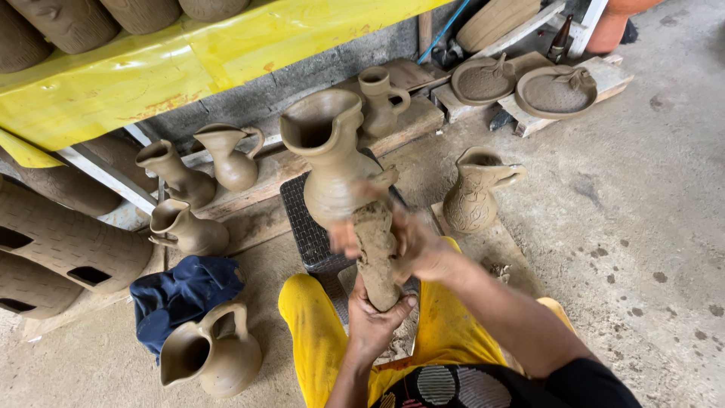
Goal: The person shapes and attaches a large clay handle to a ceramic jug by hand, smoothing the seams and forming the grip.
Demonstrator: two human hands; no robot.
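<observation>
My left hand (374, 317) grips the lower end of a thick roll of wet clay (376, 253) held upright over my lap. My right hand (419, 245) wraps the roll's upper part from the right, fingers blurred with motion. Just beyond the roll stands a large unfired clay jug (332, 159) with a flared spout, resting on a dark mesh crate (306, 219). The roll's top is close to the jug's lower side; I cannot tell if they touch. My legs in yellow trousers (313, 332) frame the crate.
Several unfired jugs stand around: three at left (189, 200), one by a blue cloth (177, 295), a carved one (472, 193) at right, a small one (381, 98) behind. Clay lids (555, 91) rest on boards. A yellow-covered shelf (151, 72) and perforated clay cylinders (68, 242) stand left.
</observation>
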